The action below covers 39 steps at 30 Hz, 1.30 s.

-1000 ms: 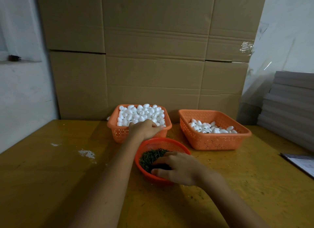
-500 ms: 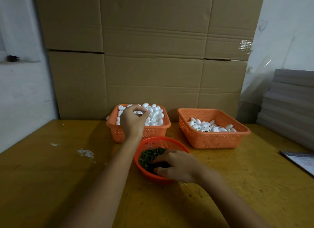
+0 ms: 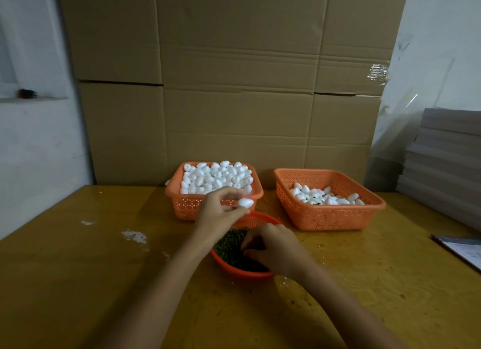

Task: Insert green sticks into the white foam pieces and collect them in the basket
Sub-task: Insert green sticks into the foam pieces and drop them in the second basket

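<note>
My left hand point(image 3: 218, 213) pinches a white egg-shaped foam piece point(image 3: 246, 202) above the round orange bowl point(image 3: 242, 272) of green sticks point(image 3: 230, 244). My right hand point(image 3: 273, 249) reaches into that bowl with its fingers curled down among the sticks; whether it holds one is hidden. Behind stands an orange basket point(image 3: 191, 208) heaped with white foam pieces point(image 3: 216, 177). To the right, a second orange basket point(image 3: 328, 218) holds several foam pieces point(image 3: 325, 196) on its bottom.
A yellow wooden table point(image 3: 78, 270) carries everything, with white flecks at the left. Large cardboard boxes point(image 3: 234, 88) form the back wall. Grey stacked sheets point(image 3: 447, 161) stand at the right, and a paper booklet point(image 3: 463, 249) lies by the right edge.
My left hand has pulled back from the full basket toward the bowl, now with a foam piece in its fingers. My right hand stays in the stick bowl.
</note>
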{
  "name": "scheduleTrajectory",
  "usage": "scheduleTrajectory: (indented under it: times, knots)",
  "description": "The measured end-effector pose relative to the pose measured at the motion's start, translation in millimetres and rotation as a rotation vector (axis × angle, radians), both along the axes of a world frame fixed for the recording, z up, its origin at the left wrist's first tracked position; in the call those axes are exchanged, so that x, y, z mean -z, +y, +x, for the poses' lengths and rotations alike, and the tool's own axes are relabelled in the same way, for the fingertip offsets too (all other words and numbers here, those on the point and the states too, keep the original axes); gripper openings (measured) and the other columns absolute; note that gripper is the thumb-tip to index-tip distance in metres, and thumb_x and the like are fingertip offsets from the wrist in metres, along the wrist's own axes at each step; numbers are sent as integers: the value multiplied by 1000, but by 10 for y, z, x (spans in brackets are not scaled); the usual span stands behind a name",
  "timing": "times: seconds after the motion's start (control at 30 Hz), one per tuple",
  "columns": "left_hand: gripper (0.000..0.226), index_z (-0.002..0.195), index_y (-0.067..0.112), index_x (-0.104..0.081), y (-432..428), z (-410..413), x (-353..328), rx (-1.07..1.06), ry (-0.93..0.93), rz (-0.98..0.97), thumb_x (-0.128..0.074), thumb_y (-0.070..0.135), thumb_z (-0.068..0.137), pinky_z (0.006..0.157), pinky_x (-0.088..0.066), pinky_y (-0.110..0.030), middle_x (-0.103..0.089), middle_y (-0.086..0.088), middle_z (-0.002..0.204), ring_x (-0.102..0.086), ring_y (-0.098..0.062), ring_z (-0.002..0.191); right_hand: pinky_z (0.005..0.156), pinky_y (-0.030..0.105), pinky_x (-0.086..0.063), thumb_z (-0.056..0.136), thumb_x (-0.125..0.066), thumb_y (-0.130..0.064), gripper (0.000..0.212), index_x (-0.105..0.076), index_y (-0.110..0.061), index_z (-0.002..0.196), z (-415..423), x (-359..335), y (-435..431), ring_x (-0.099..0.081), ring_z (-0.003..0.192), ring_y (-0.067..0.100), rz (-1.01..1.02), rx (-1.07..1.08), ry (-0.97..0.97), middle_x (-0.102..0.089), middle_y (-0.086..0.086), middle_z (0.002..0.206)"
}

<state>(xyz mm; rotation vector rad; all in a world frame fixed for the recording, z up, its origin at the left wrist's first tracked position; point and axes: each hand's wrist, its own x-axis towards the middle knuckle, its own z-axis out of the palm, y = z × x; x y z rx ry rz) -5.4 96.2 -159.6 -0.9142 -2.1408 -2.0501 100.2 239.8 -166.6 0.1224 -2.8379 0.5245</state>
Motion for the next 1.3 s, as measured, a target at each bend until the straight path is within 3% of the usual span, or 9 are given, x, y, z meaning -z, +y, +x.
scheduleTrajectory:
  times: [0.1, 0.2, 0.37, 0.47, 0.63, 0.8, 0.93, 1.17, 1.3]
  knots:
    - [14, 102, 13, -69, -3, 25, 81, 14, -20, -28, -80, 14, 93, 85, -64, -39, -70, -2, 118, -80, -18, 85, 85, 24, -52, 93, -76, -23, 10, -76, -29, 100, 3, 31, 24, -66, 99, 5, -44, 53, 125, -72, -17, 103]
    - [17, 103, 13, -61, 4, 30, 89, 11, -37, -9, -75, 11, 95, 78, -64, -32, -67, -6, 118, -80, -19, 84, 82, 29, -55, 96, -73, -21, 10, -71, -26, 104, -4, 53, 32, -66, 93, 7, -128, 79, 214, -72, -13, 101]
    - [37, 129, 32, -61, -25, 30, 115, 32, 16, -37, -73, 15, 98, 84, -63, -35, -71, 3, 112, -77, -12, 93, 74, 29, -57, 100, -68, -20, 5, -65, -22, 104, -9, 67, 42, -64, 89, 5, -238, 68, 345, -66, -16, 98]
    - [27, 119, 37, -72, -66, 13, 100, 9, 24, -57, -73, 20, 98, 89, -59, -31, -73, 14, 113, -69, -8, 107, 67, 28, -59, 102, -66, -20, 5, -61, -22, 102, -1, 90, 44, -65, 83, 3, -288, 61, 374, -63, -19, 92]
    - [10, 105, 28, -78, -89, 23, 81, -1, -9, -44, -77, 24, 96, 79, -59, -24, -78, 13, 103, -75, -7, 95, 70, 18, -53, 102, -65, -26, 7, -59, -28, 99, 15, 108, 39, -65, 88, 0, -314, 38, 422, -63, -22, 89]
    - [15, 103, 26, -74, -70, 17, 100, -17, -49, -42, -81, 22, 91, 83, -63, -29, -74, 10, 112, -77, -9, 94, 69, 18, -51, 102, -66, -28, 7, -61, -27, 97, 16, 99, 36, -65, 86, 2, -333, 47, 439, -64, -20, 87]
    - [30, 111, 28, -75, -77, 13, 92, 33, -42, -23, -80, 9, 89, 77, -61, -23, -73, 7, 116, -78, -12, 93, 72, 19, -54, 100, -68, -17, 8, -62, -22, 100, 30, 108, 56, -67, 89, 3, -386, 51, 425, -66, -19, 90]
    - [17, 98, 17, -77, -71, 4, 104, 63, -41, -12, -81, 4, 87, 78, -65, -31, -75, 2, 113, -78, -16, 93, 74, 30, -61, 95, -73, -9, 12, -65, -17, 98, 12, 125, 82, -71, 90, 5, -470, 74, 411, -73, -10, 93]
    - [15, 97, 12, -77, -85, 11, 91, 80, -63, 21, -81, 2, 87, 76, -65, -31, -76, -2, 111, -78, -18, 95, 77, 31, -64, 95, -74, -10, 17, -67, -14, 110, -4, 127, 65, -72, 101, -1, -494, 99, 404, -75, -12, 104]
